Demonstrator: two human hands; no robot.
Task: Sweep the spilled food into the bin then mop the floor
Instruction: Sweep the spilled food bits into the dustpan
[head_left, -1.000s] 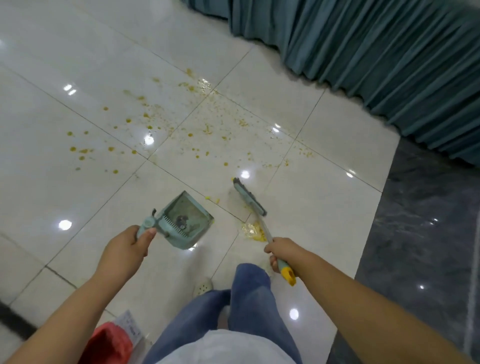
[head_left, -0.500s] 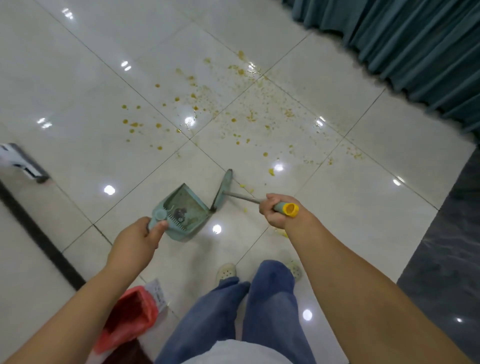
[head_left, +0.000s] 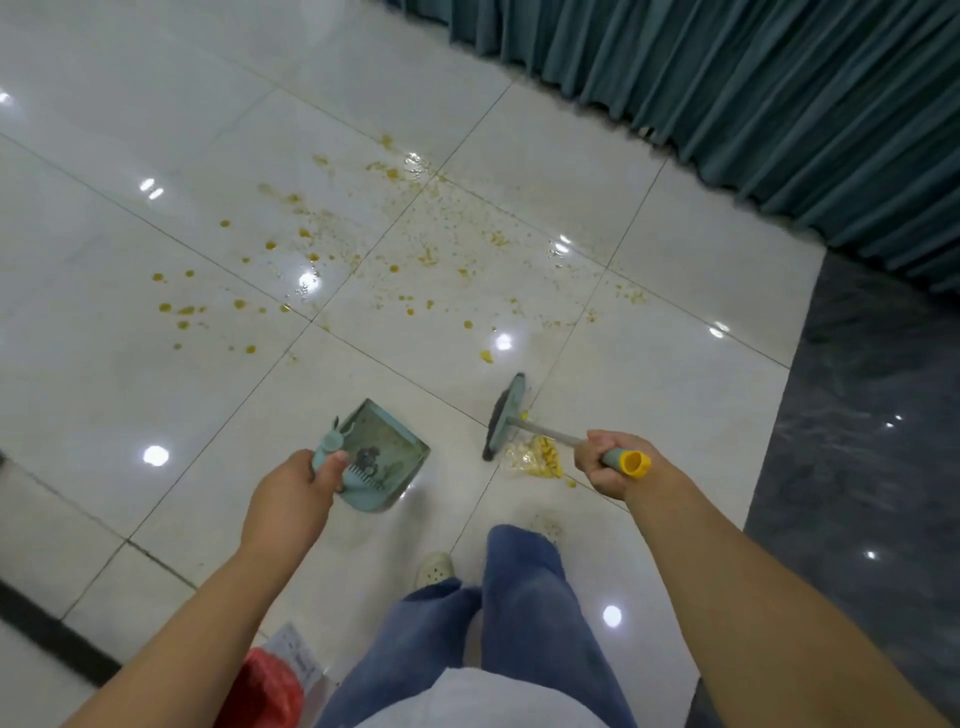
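Both hands grasp tools: left hand (head_left: 291, 499) grips dustpan (head_left: 382, 457), right hand (head_left: 610, 460) broom (head_left: 506, 418).

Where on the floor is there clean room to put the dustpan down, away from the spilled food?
Clean tile lies left of the dustpan, between the orange drops and the black strip. The dark grey floor beyond the right hand is bare too. Crowded: the tiles toward the curtain, and the yellow pile by the broom.

Bare tile floor (head_left: 93, 405) ahead and left, curtain (head_left: 753, 104) walling far right
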